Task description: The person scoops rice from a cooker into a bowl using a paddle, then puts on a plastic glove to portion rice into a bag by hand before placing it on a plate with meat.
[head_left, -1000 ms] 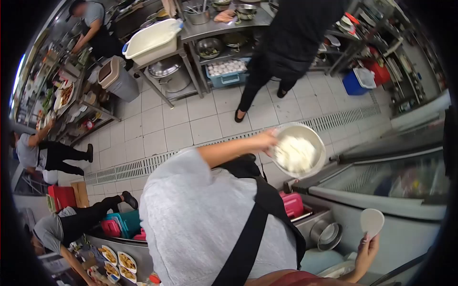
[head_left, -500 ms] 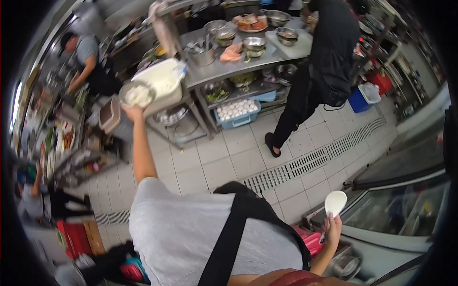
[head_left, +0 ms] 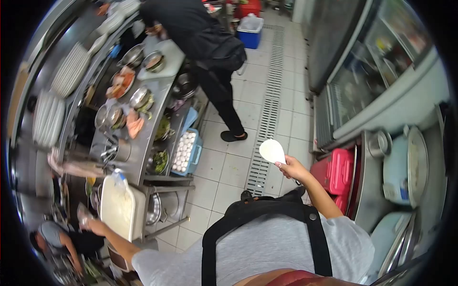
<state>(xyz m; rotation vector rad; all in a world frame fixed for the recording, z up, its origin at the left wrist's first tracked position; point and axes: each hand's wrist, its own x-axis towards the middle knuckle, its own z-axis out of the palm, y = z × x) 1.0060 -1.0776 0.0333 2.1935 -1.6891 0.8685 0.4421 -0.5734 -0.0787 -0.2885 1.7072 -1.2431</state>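
In my right hand [head_left: 292, 170] is a white rice paddle [head_left: 272, 151], its broad head pointing up and to the left above the floor drain. My left hand [head_left: 97, 227] reaches out at the lower left, gripping a metal bowl [head_left: 85, 215] that is blurred and seen nearly edge-on. What the bowl contains is hard to see from here. Just right of that hand stands a cream plastic tub [head_left: 139, 209] with whitish stuff inside.
A steel worktable [head_left: 160, 97] holds bowls, utensils and food, with a blue basket of eggs [head_left: 185, 151] beneath. A person in black [head_left: 210, 52] bends over it. Another person [head_left: 57, 236] works at lower left. Red containers [head_left: 334, 171] and a glass-door fridge [head_left: 377, 62] line the right.
My view has turned to the right. My left hand, with the bowl, now appears lower and beside the tub; the rice paddle stays in my right hand, now nearer the middle.
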